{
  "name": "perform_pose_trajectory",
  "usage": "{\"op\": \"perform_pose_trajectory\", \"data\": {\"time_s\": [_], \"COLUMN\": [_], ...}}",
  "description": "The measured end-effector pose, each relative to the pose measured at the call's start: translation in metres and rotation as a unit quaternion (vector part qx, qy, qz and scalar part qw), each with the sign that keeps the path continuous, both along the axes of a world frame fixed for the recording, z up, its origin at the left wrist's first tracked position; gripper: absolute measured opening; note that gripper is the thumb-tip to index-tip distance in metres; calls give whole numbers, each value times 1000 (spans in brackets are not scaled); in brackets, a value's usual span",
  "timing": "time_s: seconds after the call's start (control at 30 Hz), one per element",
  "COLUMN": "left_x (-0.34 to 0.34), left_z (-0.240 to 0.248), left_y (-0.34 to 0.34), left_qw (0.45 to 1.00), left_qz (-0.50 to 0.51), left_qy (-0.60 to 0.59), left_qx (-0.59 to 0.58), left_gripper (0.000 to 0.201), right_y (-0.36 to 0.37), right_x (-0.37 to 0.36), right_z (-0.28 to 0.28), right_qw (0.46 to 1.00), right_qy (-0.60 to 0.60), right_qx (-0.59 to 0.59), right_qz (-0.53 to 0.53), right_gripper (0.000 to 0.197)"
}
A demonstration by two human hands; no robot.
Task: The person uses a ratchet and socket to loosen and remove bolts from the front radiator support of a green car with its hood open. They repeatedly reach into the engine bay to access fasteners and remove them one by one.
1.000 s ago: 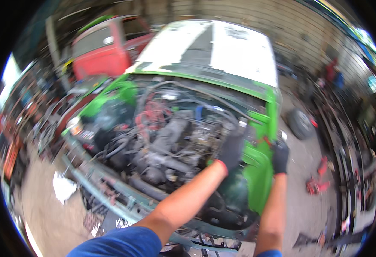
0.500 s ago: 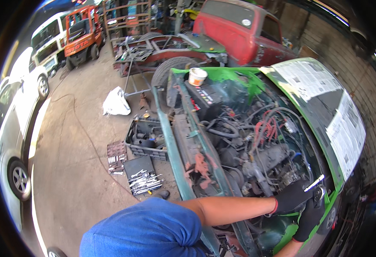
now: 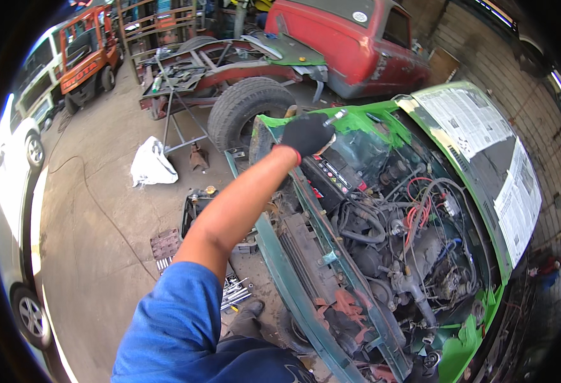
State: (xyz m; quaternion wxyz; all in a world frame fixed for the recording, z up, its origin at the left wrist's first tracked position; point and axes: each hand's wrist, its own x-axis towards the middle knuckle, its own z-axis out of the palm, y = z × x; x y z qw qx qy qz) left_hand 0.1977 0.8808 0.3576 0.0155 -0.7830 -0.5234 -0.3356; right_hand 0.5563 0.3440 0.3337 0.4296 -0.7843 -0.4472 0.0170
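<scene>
My left hand (image 3: 308, 134), in a black glove with a red cuff, is closed around a slim silver metal tool (image 3: 336, 117) whose end sticks out past the fingers. This hand hovers over the front corner of the green car's engine bay, beside the black battery (image 3: 333, 175). A pale edge below the fingers is mostly covered, so I cannot make out what it is. At the lower edge, a dark shape that appears to be my right hand (image 3: 419, 366) lies by a round metal tool head (image 3: 432, 359); its fingers are not discernible.
Hoses and red wires (image 3: 419, 217) crowd the engine. Newspaper (image 3: 462, 115) covers the windshield area. Beyond stand a large tire (image 3: 245, 112), a red truck cab (image 3: 331, 41) and a white bag (image 3: 152, 163). Loose wrenches (image 3: 234, 292) lie on the floor near my foot (image 3: 250, 313).
My left hand has swung from the engine bay's right side over to the battery corner, carrying the silver tool. The white tub on the battery is now largely hidden. My view has shifted.
</scene>
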Motion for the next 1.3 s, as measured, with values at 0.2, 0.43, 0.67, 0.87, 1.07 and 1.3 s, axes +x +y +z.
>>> {"op": "perform_pose_trajectory", "data": {"time_s": [0.2,0.43,0.67,0.87,1.07,1.3], "left_x": [-34,-114,-91,-112,-240,-387], "left_z": [-8,-75,-152,-151,-147,-159], "left_y": [40,-185,-430,-502,-508,-509], "left_qw": [1000,960,818,848,933,744], "left_qz": [7,-89,-329,-324,-145,232], "left_qy": [-16,-84,-66,68,18,-390], "left_qx": [-19,-253,-467,-414,-327,-490], "left_gripper": [53,45,30,29,31,32], "right_y": [-17,-10,29,-20,-61,-124], "right_x": [-56,-147,-225,-240,-144,-60], "right_z": [-10,-14,-49,-86,-80,-145], "right_qw": [978,976,891,783,826,885], "right_qy": [150,156,-40,2,30,98], "right_qx": [-3,-101,-235,-324,-415,-400], "right_qz": [-146,-112,387,530,379,216], "right_gripper": [29,26,27,28,22,24]}}
